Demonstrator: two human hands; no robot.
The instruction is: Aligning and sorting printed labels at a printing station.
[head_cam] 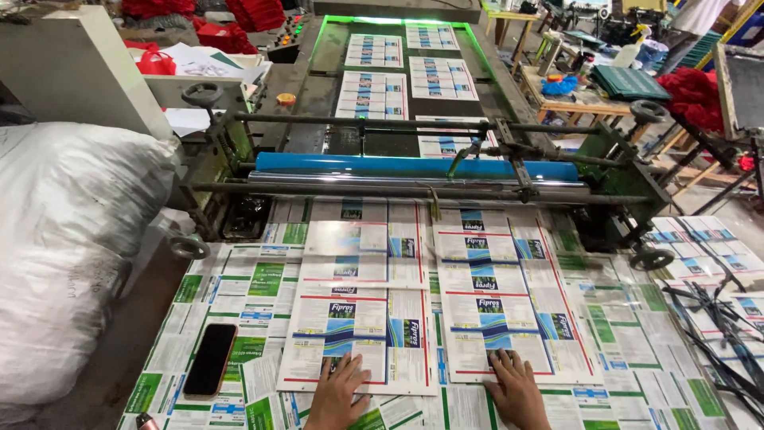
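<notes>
Below the blue roller point(414, 166), left hand point(338, 394) and right hand point(517, 390), fingers spread flat, press light, flimsy sheets point(434, 306), likely best lifted by edges.

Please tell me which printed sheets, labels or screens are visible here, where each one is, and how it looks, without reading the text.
Left printed sheet: under the left hand; white, red lines, blue-green panels.
Right printed sheet: under the right hand; same colours.
Printed sheets on the machine bed: beyond the blue roller; small white-blue rectangles.
Green-white labels: cover the table, left.
Phone: left of the hands; dark screen.
</notes>
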